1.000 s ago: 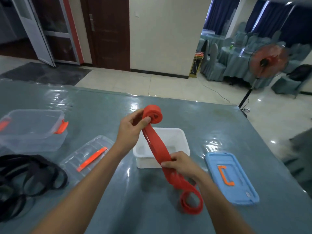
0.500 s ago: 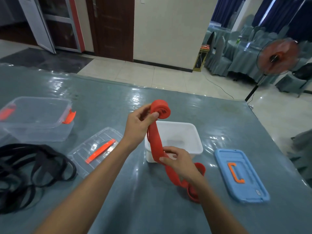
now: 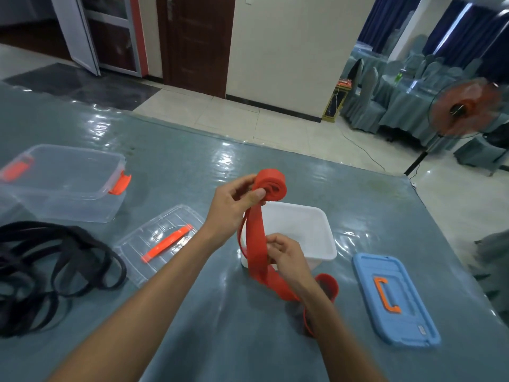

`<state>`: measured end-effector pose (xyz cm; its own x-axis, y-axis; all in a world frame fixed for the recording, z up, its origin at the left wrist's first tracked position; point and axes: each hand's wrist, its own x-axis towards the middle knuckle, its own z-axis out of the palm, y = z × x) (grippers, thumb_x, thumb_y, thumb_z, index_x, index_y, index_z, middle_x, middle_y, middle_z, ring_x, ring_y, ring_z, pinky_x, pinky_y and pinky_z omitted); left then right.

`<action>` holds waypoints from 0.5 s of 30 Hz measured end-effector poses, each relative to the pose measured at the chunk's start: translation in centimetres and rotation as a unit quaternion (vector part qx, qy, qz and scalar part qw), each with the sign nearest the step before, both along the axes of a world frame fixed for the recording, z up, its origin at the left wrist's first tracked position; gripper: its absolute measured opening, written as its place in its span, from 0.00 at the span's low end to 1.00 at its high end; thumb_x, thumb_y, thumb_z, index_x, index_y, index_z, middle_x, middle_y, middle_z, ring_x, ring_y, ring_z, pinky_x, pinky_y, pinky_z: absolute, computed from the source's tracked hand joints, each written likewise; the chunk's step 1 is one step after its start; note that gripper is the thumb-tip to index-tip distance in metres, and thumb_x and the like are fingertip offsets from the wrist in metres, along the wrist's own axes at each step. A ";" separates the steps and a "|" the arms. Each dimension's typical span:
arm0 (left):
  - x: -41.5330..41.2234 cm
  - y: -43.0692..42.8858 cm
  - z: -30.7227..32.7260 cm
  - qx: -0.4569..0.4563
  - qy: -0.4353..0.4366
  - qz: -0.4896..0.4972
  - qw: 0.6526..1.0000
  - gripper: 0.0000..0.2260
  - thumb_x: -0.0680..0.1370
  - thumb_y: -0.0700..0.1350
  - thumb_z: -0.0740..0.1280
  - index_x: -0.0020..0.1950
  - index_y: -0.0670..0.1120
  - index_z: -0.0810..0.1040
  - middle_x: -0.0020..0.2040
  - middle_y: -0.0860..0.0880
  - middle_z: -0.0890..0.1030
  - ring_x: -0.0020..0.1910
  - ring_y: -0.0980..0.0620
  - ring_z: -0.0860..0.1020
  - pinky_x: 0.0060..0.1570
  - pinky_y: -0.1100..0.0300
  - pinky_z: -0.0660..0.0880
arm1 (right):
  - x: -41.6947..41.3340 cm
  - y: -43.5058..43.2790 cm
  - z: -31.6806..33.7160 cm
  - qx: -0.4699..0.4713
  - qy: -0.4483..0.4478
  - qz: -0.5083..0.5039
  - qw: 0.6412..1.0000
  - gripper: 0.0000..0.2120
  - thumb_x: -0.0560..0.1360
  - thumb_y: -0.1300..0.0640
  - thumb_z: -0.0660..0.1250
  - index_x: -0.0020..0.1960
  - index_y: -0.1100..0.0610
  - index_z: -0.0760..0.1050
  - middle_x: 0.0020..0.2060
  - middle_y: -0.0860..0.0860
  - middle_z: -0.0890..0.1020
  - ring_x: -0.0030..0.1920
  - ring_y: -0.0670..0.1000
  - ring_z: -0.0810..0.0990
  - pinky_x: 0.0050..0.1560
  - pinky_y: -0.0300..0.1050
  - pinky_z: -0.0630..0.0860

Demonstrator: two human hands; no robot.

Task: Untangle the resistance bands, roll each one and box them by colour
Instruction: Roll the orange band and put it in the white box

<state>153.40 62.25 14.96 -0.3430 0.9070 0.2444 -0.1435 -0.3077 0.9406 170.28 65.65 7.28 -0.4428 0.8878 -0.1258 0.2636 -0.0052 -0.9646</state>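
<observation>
A red resistance band [image 3: 256, 244] is partly rolled. My left hand [image 3: 234, 205] pinches the rolled end, held above the white box [image 3: 316, 230]. My right hand [image 3: 286, 257] grips the hanging strip lower down, in front of the box. The band's free loop trails past my right wrist onto the table. A tangle of black bands [image 3: 46, 268] lies at the left edge. A clear box with orange clips [image 3: 66, 183] stands at the far left.
A clear lid with an orange handle [image 3: 162, 241] lies between the clear box and the white box. A blue lid with an orange handle [image 3: 394, 299] lies at the right. The grey-blue table [image 3: 192, 166] ends ahead; a standing fan [image 3: 465, 108] is beyond its right corner.
The roll in my left hand has grown thicker. My right hand has slid up the strip, and the free loop on the table has shortened.
</observation>
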 end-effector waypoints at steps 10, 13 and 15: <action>-0.8 0.1 1.0 0.016 0.019 0.051 0.998 0.19 0.75 0.46 0.75 0.64 0.40 0.80 0.51 0.39 0.85 0.47 0.40 0.84 0.55 0.46 0.81 | -2.1 -2.8 -0.4 0.129 -0.104 0.009 0.986 0.24 0.69 0.38 0.72 0.63 0.39 0.72 0.51 0.38 0.83 0.51 0.41 0.82 0.50 0.33 0.77; -0.8 0.2 1.0 0.016 0.044 0.037 0.998 0.18 0.74 0.45 0.73 0.63 0.42 0.81 0.49 0.46 0.85 0.48 0.47 0.83 0.57 0.48 0.80 | -2.8 -2.3 -0.7 0.201 -0.234 -0.012 0.951 0.16 0.70 0.46 0.69 0.56 0.42 0.69 0.48 0.41 0.80 0.48 0.45 0.80 0.51 0.45 0.79; -0.9 0.1 1.0 0.018 0.067 0.024 0.997 0.16 0.74 0.45 0.73 0.62 0.48 0.82 0.50 0.50 0.86 0.50 0.51 0.83 0.58 0.49 0.79 | -2.5 -2.1 -0.7 0.213 -0.265 -0.015 0.940 0.12 0.70 0.51 0.64 0.53 0.44 0.69 0.46 0.43 0.79 0.47 0.49 0.79 0.50 0.50 0.79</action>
<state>152.51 62.40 15.91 -0.3490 0.8797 0.3232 -0.0021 -0.3456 0.9384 167.78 63.56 6.56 -0.3930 0.9183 0.0486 0.7134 0.3378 -0.6139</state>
